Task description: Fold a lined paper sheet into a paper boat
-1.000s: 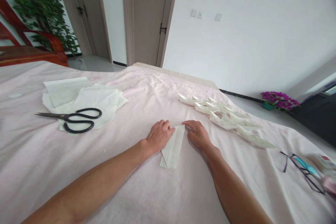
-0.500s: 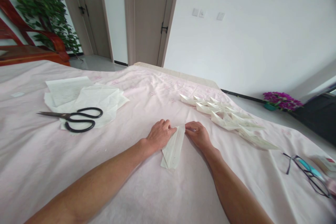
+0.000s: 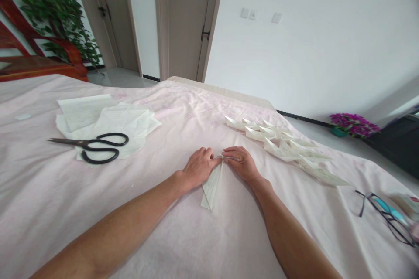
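Note:
A narrow folded sheet of pale paper [image 3: 212, 187] lies on the pink cloth in front of me. My left hand [image 3: 200, 165] presses its upper left side, thumb on the paper and fingers curled. At the top right edge, my right hand [image 3: 240, 162] pinches the paper between thumb and fingers, lifting that edge inward so that it stands up in a crease. The lower end tapers to a slanted tip. To the right are several folded paper boats [image 3: 281, 146], set close together in rows.
Black-handled scissors [image 3: 101, 146] rest partly on a stack of loose paper sheets [image 3: 85, 113] at the left. Eyeglasses [image 3: 386, 218] and a small box [image 3: 406, 205] lie at the right edge. The pink cloth [image 3: 183, 235] is wrinkled.
My right hand has moved a little left, bringing the paper's right edge up and over, so the strip looks narrower. My left hand stays nearly in place.

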Tool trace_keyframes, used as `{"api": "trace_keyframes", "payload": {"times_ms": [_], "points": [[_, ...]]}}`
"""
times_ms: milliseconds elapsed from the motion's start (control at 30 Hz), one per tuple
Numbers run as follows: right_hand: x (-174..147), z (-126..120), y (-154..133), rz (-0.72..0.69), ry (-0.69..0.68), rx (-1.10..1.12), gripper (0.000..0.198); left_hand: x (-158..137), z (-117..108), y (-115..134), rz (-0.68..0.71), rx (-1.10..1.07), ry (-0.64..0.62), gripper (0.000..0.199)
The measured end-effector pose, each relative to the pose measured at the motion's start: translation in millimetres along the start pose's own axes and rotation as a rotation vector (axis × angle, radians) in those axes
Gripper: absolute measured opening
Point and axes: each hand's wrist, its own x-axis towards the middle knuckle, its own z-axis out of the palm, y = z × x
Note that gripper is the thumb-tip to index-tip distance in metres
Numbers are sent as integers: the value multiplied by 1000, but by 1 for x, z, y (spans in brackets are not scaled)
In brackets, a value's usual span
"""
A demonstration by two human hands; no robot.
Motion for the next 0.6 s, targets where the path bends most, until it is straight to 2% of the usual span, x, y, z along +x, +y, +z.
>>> {"api": "trace_keyframes", "payload": {"times_ms": [400, 600], "points": [[9, 4, 6, 38, -51, 220, 13, 1, 2, -1, -7, -11, 22, 29], [15, 1, 8, 13, -96, 257, 13, -1, 2, -1, -1, -16, 36, 28]]}}
